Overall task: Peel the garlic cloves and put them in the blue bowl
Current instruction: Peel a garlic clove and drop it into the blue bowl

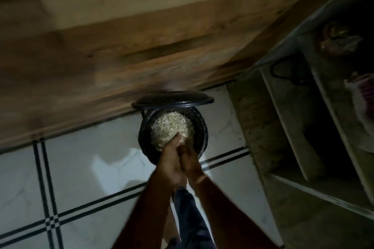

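A dim room in a home, seen down by the floor.
The floor (81,178) has white tiles with thin black lines. A brown wooden board (101,46) stands along it, rough grey shelves (293,127) hold bags (360,103), and a black bin (144,133) has its lid (172,99) up.

arms: both forearms stretched forward | left hand (170,164) and right hand (191,160): palms pressed together, fingers straight
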`<state>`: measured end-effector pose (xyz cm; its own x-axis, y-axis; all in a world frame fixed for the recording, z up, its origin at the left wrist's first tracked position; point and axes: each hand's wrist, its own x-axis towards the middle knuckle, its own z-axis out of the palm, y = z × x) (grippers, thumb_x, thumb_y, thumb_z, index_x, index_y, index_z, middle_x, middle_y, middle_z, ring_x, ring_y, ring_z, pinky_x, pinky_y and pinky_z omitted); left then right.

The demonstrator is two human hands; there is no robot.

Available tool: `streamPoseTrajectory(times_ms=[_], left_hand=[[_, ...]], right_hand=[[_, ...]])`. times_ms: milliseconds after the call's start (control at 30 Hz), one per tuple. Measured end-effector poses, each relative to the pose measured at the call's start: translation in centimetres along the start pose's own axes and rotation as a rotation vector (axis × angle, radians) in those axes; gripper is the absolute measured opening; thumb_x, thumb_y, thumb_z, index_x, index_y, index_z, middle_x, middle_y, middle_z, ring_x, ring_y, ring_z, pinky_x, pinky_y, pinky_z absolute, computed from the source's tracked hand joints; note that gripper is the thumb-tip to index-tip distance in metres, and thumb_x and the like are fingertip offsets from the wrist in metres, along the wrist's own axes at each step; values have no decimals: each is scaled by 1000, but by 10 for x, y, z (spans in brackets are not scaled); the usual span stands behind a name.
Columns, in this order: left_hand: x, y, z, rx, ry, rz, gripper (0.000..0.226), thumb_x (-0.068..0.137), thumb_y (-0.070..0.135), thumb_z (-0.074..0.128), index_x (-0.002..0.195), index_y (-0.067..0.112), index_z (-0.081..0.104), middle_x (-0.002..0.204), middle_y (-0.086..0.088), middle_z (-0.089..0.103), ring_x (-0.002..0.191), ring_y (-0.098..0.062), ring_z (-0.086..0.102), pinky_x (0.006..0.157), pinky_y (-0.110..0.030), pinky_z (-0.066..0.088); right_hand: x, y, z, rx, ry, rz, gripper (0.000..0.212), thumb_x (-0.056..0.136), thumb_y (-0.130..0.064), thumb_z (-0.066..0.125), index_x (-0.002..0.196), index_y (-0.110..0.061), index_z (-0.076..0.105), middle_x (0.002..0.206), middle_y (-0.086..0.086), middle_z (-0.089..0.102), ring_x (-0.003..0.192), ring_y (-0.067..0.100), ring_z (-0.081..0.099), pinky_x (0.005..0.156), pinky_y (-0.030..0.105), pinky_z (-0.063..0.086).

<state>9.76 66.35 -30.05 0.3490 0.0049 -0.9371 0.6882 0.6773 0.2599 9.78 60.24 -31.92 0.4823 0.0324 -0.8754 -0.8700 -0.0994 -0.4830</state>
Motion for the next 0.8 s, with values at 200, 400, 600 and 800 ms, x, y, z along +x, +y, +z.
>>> streamPoseTrajectory(times_ms=[200,400,600,800], left_hand=[[-133,13,28,719,115,287,59,105,46,57,157,23,42,163,-7,40,144,-28,44,114,-35,39],[-268,-39,94,1240,-50,819,39,102,27,62,141,20,60,142,-3,62,133,-23,56,106,-35,46],[-349,-129,181,1369,-313,1030,35,101,28,66,135,27,62,138,6,62,130,-13,55,109,-38,47],[-379,-242,300,1480,-540,1219,28,99,24,68,127,24,68,127,9,66,116,-7,60,98,-25,47]], right_hand=[[-139,-66,-69,78,-75,-204,41,112,-42,40,140,-21,61,130,1,70,126,23,64,82,19,58],[-303,-61,-172,-120,214,-616,23,110,-37,48,125,-39,65,119,-30,64,109,-17,60,96,11,50],[-389,-3,-303,-187,608,-805,35,107,-44,50,132,-26,67,123,-14,66,112,-3,61,95,23,53],[-429,44,-449,-118,807,-869,34,105,-43,51,123,-24,72,118,-10,71,107,4,66,93,32,55]])
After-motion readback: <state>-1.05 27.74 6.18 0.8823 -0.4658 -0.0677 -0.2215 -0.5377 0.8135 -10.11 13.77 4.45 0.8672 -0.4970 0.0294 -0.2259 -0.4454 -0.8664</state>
